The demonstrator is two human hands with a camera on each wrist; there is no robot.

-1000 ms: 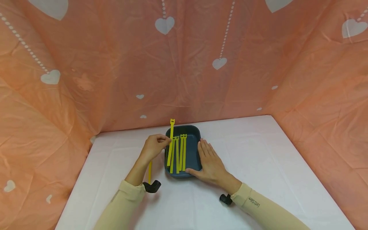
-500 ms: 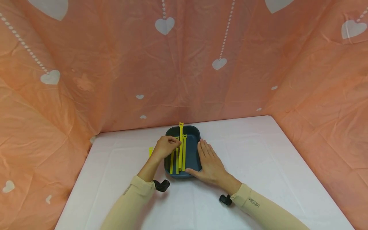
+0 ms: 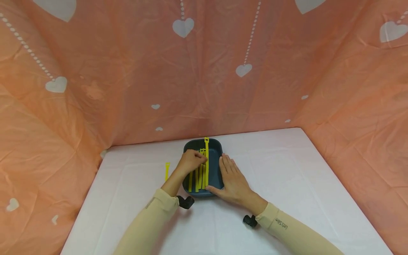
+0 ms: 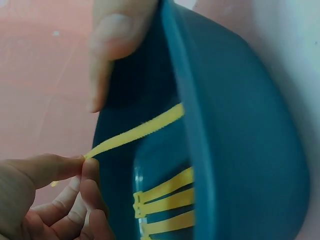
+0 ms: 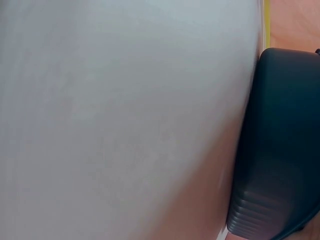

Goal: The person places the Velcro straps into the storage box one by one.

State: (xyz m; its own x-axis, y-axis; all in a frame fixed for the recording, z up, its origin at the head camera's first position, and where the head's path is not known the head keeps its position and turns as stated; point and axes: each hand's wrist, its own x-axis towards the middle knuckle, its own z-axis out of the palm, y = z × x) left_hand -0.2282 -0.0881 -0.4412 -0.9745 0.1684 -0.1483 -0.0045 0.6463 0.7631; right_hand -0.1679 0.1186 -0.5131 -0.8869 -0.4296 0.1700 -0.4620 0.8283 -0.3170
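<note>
In the head view a dark blue-green tray (image 3: 215, 168) sits between the hands. Over it my left hand (image 3: 190, 161) pinches a yellow cable tie (image 3: 207, 147) between thumb and index finger. The left wrist view shows this pinch closely, with the tie (image 4: 137, 131) slanting down into the tray (image 4: 250, 100). Several more yellow cable ties (image 4: 167, 202) lie side by side in the tray, partly hidden by the left hand from above. My right hand (image 3: 234, 182) rests along the tray's right side, fingers straight, thumb at the near rim.
Left of the tray a lone yellow cable tie (image 3: 167, 170) lies on the white tabletop (image 3: 280, 170), partly behind the left forearm. An orange curtain (image 3: 210, 88) with white hearts encloses the back and sides. A black wrist mount (image 3: 186, 202) hangs under the left wrist.
My left hand has carried the pinched cable tie rightward across the tray, from its left edge to beside the rightmost tie. The right hand and tray stay in place.
</note>
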